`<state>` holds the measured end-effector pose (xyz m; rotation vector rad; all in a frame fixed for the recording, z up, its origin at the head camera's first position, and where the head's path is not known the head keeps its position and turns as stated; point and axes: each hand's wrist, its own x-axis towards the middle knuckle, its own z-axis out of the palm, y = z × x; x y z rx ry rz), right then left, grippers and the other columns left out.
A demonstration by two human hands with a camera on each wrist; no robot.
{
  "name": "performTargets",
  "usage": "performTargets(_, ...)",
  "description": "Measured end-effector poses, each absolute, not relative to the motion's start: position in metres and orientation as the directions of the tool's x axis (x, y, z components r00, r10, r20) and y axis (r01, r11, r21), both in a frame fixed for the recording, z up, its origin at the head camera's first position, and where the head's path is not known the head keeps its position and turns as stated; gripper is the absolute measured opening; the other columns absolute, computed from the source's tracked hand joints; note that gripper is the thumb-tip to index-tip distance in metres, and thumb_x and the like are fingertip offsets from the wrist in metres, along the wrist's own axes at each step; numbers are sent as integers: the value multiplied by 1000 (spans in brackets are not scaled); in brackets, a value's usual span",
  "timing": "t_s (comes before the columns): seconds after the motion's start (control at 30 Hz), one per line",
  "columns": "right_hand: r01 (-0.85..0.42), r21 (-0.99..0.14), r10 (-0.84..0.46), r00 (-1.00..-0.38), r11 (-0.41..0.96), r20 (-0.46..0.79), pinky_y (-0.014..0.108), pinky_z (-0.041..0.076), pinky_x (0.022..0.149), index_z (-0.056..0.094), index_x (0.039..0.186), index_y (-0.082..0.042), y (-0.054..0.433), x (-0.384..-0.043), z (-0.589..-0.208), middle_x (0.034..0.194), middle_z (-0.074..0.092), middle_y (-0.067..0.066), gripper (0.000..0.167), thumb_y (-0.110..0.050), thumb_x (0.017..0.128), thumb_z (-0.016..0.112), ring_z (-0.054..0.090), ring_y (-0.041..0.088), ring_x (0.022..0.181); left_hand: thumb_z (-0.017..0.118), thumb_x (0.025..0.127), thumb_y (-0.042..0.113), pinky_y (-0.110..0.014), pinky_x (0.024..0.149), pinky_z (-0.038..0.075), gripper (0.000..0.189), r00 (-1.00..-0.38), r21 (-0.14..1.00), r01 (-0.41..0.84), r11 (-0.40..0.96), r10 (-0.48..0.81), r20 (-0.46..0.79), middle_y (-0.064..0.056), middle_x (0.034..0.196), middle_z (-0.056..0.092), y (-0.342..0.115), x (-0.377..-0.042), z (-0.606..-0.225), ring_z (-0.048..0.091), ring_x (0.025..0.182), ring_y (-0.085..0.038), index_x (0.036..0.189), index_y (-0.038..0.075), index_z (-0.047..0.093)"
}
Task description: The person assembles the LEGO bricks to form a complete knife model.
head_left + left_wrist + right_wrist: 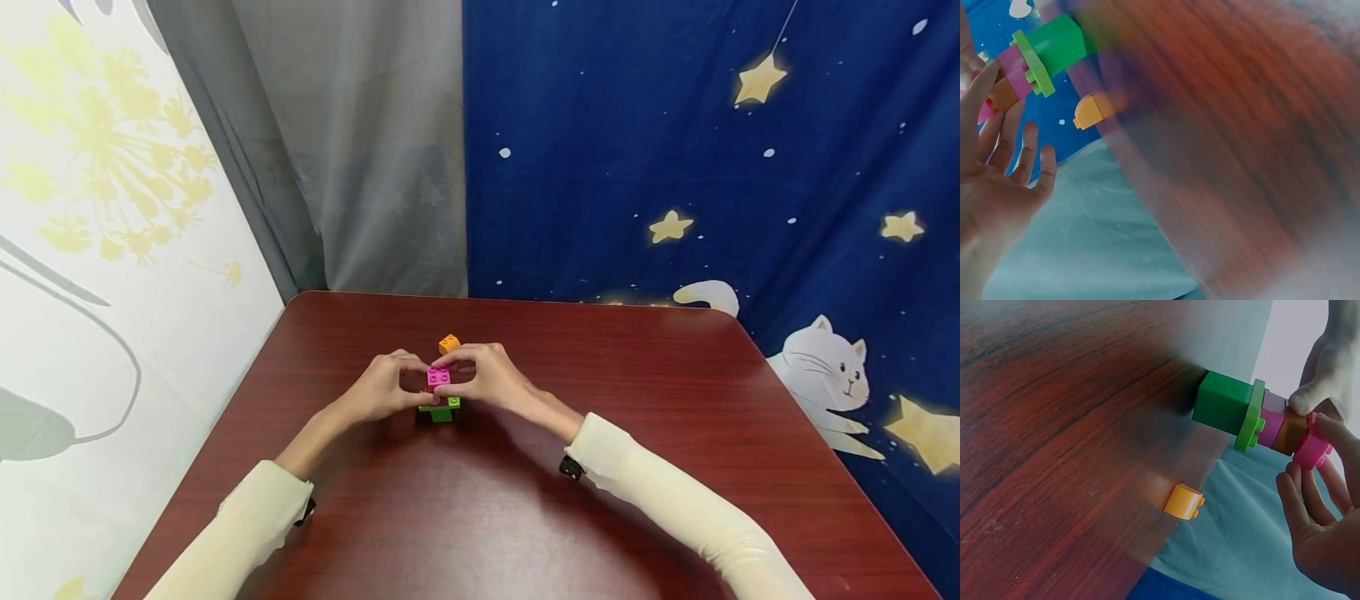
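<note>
A small tower of toy building bricks stands on the table. From the bottom it has a green block (1224, 402), a light green plate (1250, 416), a purple-pink brick (1270, 420), a brown brick (1289, 432) and a bright pink brick (438, 377) on top. Thumb and fingers of my right hand (489, 377) pinch the bright pink brick at the tower's top. From the other side, my left hand (381, 390) grips the tower at the brown brick, its thumb in front. In the left wrist view its remaining fingers (1025, 153) extend loosely beside the tower.
An orange brick (449, 344) with a rounded side lies just behind the tower. The dark red wooden table (600, 500) ends at a far edge against grey and blue curtains (600, 150). A white patterned cloth (112, 250) hangs along the left.
</note>
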<state>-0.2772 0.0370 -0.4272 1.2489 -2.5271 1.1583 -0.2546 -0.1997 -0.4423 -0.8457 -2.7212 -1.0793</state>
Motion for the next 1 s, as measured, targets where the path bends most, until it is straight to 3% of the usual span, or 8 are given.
performTargets(0.13,-737,-547,-645,-648,397,405,20,55,85,80,113,-16,34,-278,-428,107,78,-4,33,-24,82,92,72,5,98,93,79,25,-52,88,54,33,-828,579,550,602,485,282,2,100,74,-200,-257,-440,65,102,-31,104,8,80)
performTargets(0.5,-739,-560,-635,-644,374,426,19,56,82,80,112,-14,26,-279,-429,102,77,-4,34,-22,81,92,72,7,94,95,76,30,-48,91,54,39,-844,552,527,646,475,249,0,102,73,-208,-261,-435,65,105,-22,104,8,81)
performTargets(0.77,-760,-529,-630,-630,378,454,18,53,81,81,111,-14,13,-281,-434,98,77,-5,33,-24,81,92,69,7,90,96,73,24,-51,90,55,46,-855,563,511,649,453,254,-8,106,73,-214,-259,-433,68,107,-32,109,0,79)
performTargets(1.0,-745,-567,-627,-637,351,449,18,56,81,80,111,-12,9,-281,-436,98,77,-1,33,-22,81,92,72,11,93,97,73,25,-48,87,55,49,-866,562,495,663,426,261,-11,107,74,-217,-256,-436,68,104,-30,110,-2,78)
